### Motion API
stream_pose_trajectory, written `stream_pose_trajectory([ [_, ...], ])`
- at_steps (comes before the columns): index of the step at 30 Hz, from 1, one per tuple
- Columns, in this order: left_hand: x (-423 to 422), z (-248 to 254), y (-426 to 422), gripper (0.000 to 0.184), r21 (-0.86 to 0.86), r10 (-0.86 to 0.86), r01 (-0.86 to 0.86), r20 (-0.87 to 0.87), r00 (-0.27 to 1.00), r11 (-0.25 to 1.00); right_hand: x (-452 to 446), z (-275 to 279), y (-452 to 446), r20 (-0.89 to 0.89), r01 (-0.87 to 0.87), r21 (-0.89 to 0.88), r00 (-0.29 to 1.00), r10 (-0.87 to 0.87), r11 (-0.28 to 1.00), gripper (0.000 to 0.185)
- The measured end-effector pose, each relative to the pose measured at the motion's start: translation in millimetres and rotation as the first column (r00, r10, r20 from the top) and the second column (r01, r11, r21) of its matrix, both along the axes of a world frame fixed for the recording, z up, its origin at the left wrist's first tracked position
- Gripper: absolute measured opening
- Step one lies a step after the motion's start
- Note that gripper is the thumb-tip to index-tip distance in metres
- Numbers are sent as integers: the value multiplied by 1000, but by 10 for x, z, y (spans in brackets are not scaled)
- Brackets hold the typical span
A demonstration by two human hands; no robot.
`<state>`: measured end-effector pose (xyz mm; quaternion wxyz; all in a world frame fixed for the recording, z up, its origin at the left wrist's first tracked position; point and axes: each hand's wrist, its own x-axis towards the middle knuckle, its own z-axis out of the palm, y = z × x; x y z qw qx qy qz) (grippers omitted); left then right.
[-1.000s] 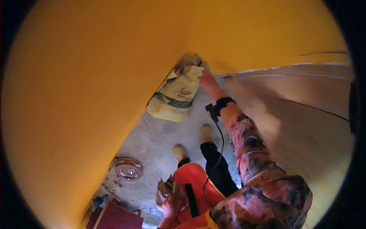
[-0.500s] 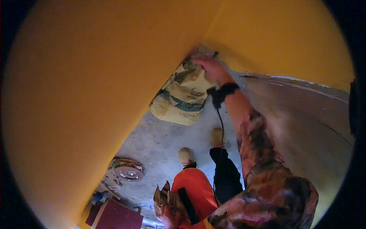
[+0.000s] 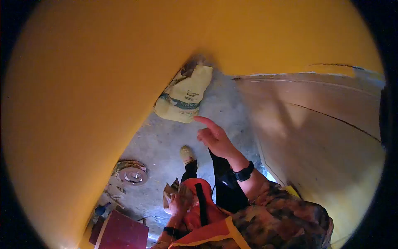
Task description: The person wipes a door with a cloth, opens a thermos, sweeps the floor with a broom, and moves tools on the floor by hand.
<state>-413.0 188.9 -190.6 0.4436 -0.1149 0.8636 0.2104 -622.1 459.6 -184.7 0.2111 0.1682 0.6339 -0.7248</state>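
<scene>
My left hand [image 3: 179,202] is closed around a crumpled, folded brown sheet [image 3: 169,193], which looks like stiff paper. It is low in front of my red apron [image 3: 195,216]. My right hand [image 3: 217,140] hovers above the floor, index finger stretched out and the other fingers partly curled, with nothing visible in it. Just beyond that fingertip in the view lies a pale yellow sack [image 3: 188,89] with a green printed band, set in the corner between the walls. The sack's upper end is rumpled and dark.
Orange-yellow walls [image 3: 103,83] meet at the corner. On the right is a brown wooden panel [image 3: 315,120] with a long dark crack. A round brown disc [image 3: 133,176] lies at left, near scattered debris and a dark red box [image 3: 124,232]. The floor [image 3: 161,143] is grey concrete.
My right hand has drawn back from the sack's top end toward my body, index finger now extended. The view has shifted. My left hand still holds the brown sheet.
</scene>
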Motion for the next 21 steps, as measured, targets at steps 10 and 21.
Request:
stream_pose_trajectory([
  [10, 241, -235, 1, 48, -162, -202, 227, 155, 967, 960, -1122, -1680, 637, -60, 408, 306, 910, -410, 860, 56],
  [21, 163, -136, 97, 42, -167, 34, -34, 0, 999, 985, -1815, -2193, 588, -343, 160, 686, 931, 122, 710, 23],
])
